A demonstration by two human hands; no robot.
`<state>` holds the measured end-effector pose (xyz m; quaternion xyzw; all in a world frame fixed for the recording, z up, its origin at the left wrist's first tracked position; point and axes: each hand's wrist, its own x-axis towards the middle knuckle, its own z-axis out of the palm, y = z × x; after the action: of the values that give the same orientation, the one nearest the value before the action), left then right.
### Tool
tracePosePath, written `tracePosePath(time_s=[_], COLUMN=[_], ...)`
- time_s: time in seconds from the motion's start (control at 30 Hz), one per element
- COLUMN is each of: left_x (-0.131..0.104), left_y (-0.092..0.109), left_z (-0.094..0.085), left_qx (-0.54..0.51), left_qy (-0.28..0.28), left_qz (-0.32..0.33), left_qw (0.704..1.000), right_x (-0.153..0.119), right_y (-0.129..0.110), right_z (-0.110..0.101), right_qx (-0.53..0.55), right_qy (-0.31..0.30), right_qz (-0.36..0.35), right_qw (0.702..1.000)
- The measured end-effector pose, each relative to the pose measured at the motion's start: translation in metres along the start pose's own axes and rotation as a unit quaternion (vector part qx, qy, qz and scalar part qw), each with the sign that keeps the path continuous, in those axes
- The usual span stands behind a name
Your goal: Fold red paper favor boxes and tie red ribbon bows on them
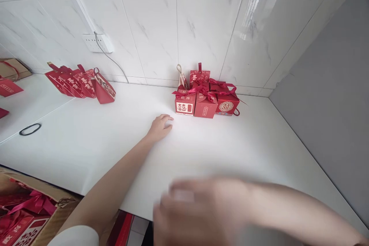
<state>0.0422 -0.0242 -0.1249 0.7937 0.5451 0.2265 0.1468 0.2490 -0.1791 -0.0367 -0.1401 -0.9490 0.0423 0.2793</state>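
My left hand (pixel 160 127) reaches over the white table (pixel 121 123), its thumb and fingers apart with nothing between them. Just beyond the fingertips stands a group of red gift boxes: a box with a white character panel (pixel 184 103), a plain-fronted box (pixel 205 107) and a box with a round gold emblem (pixel 226 102). Dark red ribbons lie over their tops. Close to the camera, my right hand (pixel 201 209) is smeared by motion above the table's front edge. Whether its fingers hold anything cannot be made out.
Several red pouch-shaped boxes (pixel 72 82) lean in a row at the back left, beside a black ring (pixel 30 129). A cardboard carton (pixel 62 209) with red ribboned boxes stands at the lower left. Behind are a tiled wall (pixel 150 19) and a socket (pixel 98 43); a grey panel (pixel 325 84) bounds the right.
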Motion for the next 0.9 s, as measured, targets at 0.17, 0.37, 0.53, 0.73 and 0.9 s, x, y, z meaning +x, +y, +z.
tracePosePath(time_s=[0.17, 0.37, 0.53, 0.73, 0.9], left_x=[0.001, -0.001, -0.004, -0.009, -0.013], left_y=[-0.006, -0.008, -0.003, -0.001, 0.002], left_z=[0.002, 0.002, 0.0, -0.01, -0.028], left_qx=[0.016, 0.025, 0.019, -0.023, -0.042], left_qy=[0.005, -0.007, -0.018, -0.013, 0.023], left_qz=[0.024, 0.038, 0.022, 0.006, -0.034], left_qw=[1.0, 0.999, 0.999, 1.0, 0.998], right_x=[-0.007, -0.041, -0.037, -0.047, -0.063], right_y=[0.09, 0.123, 0.122, 0.148, 0.164], right_z=[0.019, 0.066, 0.068, 0.037, 0.032], right_qx=[-0.134, -0.066, -0.056, -0.177, -0.116], right_qy=[0.032, 0.022, 0.027, 0.209, 0.331], right_qz=[0.067, 0.131, 0.139, 0.286, 0.383], right_qw=[0.988, 0.989, 0.988, 0.918, 0.855])
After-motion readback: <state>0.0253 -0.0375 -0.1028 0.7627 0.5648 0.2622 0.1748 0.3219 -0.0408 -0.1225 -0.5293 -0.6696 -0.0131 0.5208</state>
